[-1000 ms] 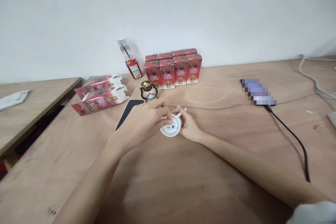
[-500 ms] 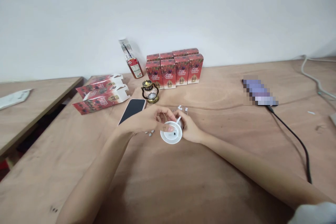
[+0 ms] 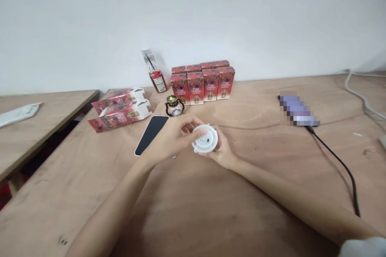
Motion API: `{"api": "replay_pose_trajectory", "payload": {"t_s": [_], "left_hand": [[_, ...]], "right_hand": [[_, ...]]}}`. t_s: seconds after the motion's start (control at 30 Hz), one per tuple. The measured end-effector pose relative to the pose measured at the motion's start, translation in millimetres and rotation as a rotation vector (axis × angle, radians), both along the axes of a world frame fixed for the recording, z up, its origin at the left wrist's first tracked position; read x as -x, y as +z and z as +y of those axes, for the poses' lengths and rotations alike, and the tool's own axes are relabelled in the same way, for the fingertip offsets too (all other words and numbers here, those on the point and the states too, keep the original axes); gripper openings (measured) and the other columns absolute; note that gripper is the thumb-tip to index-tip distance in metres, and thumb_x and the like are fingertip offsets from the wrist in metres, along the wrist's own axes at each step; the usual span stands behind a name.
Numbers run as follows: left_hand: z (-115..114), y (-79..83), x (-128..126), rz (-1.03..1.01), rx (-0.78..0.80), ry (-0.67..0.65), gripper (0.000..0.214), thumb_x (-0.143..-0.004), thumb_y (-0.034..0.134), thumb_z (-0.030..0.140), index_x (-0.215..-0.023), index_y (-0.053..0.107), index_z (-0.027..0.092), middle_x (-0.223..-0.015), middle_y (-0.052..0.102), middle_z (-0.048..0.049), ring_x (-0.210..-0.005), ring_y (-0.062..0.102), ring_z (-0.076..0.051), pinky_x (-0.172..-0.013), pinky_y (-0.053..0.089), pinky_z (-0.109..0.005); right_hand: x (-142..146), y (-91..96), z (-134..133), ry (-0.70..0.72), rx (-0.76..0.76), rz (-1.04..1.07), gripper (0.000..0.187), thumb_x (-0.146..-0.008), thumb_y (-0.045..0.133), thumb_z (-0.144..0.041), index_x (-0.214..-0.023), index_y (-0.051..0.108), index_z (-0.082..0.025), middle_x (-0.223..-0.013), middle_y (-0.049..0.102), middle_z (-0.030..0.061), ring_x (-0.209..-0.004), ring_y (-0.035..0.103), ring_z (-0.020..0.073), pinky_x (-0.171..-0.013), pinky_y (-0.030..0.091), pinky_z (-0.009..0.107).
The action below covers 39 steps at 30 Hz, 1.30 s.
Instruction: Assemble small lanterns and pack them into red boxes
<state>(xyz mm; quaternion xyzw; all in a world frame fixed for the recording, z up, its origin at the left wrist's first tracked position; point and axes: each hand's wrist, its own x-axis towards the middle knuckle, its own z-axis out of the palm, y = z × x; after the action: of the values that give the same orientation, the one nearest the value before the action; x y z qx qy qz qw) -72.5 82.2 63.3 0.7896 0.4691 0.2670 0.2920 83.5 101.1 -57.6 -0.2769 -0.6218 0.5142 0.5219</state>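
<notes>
A small white round disc-shaped part (image 3: 205, 138) is held over the middle of the wooden table (image 3: 211, 209). My right hand (image 3: 222, 151) cups it from behind and below, fingers wrapped round its rim. My left hand (image 3: 170, 138) comes in from the left with fingertips pinched against the disc's left edge. The disc's flat face with a small dark slot is turned toward me. A tiny metal piece (image 3: 174, 156) lies on the table under my left hand.
A black phone (image 3: 150, 134) lies left of my hands. Behind stand a small gold lantern (image 3: 174, 106), a row of red boxes (image 3: 202, 81) by the wall, a packaged item (image 3: 154, 71) and flattened red cartons (image 3: 120, 108). A blurred device (image 3: 298, 109) with a black cable (image 3: 337, 160) lies right.
Both hands lifted the white disc slightly and tilted its face toward me. The small metal pieces seen beside my left hand half a second ago are mostly covered.
</notes>
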Motion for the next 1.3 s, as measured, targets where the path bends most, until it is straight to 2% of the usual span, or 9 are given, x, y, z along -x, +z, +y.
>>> {"api": "replay_pose_trajectory", "payload": {"t_s": [0.07, 0.1, 0.27, 0.5, 0.67, 0.87, 1.07, 1.3], "left_hand": [[4.5, -4.5, -1.4, -0.066, -0.048, 0.1, 0.026, -0.087, 0.054, 0.036, -0.097, 0.065, 0.015, -0.086, 0.07, -0.003, -0.07, 0.062, -0.011, -0.061, 0.049, -0.021], [6.1, -6.3, -2.2, -0.078, -0.063, 0.107, 0.028, -0.087, 0.055, 0.037, -0.1, 0.064, 0.015, -0.09, 0.07, -0.004, -0.074, 0.063, -0.012, -0.064, 0.05, -0.022], [4.5, -7.2, -4.3, -0.019, -0.165, -0.05, 0.035, -0.083, 0.061, 0.036, -0.112, 0.062, 0.018, -0.104, 0.067, -0.0061, -0.09, 0.063, -0.015, -0.078, 0.052, -0.027], [-1.9, 6.9, 6.6, 0.178, -0.326, -0.252, 0.033, -0.085, 0.059, 0.03, -0.117, 0.062, 0.022, -0.115, 0.066, -0.0057, -0.101, 0.064, -0.017, -0.088, 0.051, -0.027], [-8.5, 13.7, 9.9, 0.351, -0.529, -0.248, 0.03, -0.087, 0.056, 0.031, -0.113, 0.063, 0.018, -0.114, 0.067, -0.0072, -0.095, 0.066, -0.017, -0.083, 0.053, -0.026], [-9.6, 9.8, 9.3, 0.372, -0.611, -0.266, 0.025, -0.086, 0.055, 0.027, -0.108, 0.064, 0.018, -0.11, 0.069, -0.0078, -0.092, 0.067, -0.017, -0.081, 0.054, -0.027], [-6.2, 9.8, 14.5, 0.347, -0.578, -0.253, 0.025, -0.085, 0.055, 0.029, -0.105, 0.065, 0.017, -0.104, 0.071, -0.0077, -0.087, 0.067, -0.017, -0.077, 0.053, -0.025], [4.9, 14.7, 35.1, 0.329, -0.333, -0.019, 0.026, -0.075, 0.057, 0.029, -0.096, 0.07, 0.022, -0.083, 0.072, 0.0013, -0.068, 0.064, -0.011, -0.062, 0.048, -0.018]], "right_hand": [[0.1, -0.8, 1.7, -0.073, 0.054, 0.06, 0.052, -0.058, 0.079, -0.041, -0.095, 0.046, -0.024, -0.09, 0.057, 0.0009, -0.081, 0.055, 0.0174, -0.073, 0.046, 0.031], [0.0, -1.4, 2.7, -0.098, 0.07, 0.077, 0.051, -0.059, 0.079, -0.04, -0.095, 0.046, -0.024, -0.09, 0.057, 0.0009, -0.083, 0.055, 0.0176, -0.075, 0.046, 0.031], [-0.6, -3.7, 5.1, -0.09, 0.072, 0.056, 0.052, -0.058, 0.079, -0.035, -0.095, 0.046, -0.025, -0.091, 0.059, 0.0001, -0.083, 0.056, 0.0177, -0.076, 0.047, 0.032], [-1.5, -6.1, 4.7, -0.061, -0.048, 0.006, 0.05, -0.057, 0.08, -0.036, -0.093, 0.048, -0.024, -0.089, 0.059, 0.0, -0.08, 0.055, 0.0178, -0.073, 0.044, 0.03], [-3.2, -7.7, 4.3, -0.023, -0.1, -0.03, 0.045, -0.061, 0.078, -0.031, -0.095, 0.05, -0.024, -0.089, 0.058, -0.0002, -0.077, 0.054, 0.0165, -0.069, 0.042, 0.027], [-3.4, -6.9, 3.9, -0.01, -0.129, -0.027, 0.047, -0.062, 0.079, -0.03, -0.098, 0.05, -0.025, -0.091, 0.057, 0.0, -0.079, 0.055, 0.0166, -0.07, 0.042, 0.027], [-3.2, -4.4, 2.7, -0.008, -0.145, -0.047, 0.045, -0.064, 0.076, -0.028, -0.101, 0.05, -0.024, -0.093, 0.059, 0.0009, -0.081, 0.056, 0.0174, -0.072, 0.043, 0.028], [-1.6, -0.9, -2.2, -0.013, -0.155, -0.117, 0.047, -0.07, 0.07, -0.032, -0.109, 0.046, -0.022, -0.105, 0.059, 0.0077, -0.094, 0.058, 0.0225, -0.082, 0.046, 0.035]]}}
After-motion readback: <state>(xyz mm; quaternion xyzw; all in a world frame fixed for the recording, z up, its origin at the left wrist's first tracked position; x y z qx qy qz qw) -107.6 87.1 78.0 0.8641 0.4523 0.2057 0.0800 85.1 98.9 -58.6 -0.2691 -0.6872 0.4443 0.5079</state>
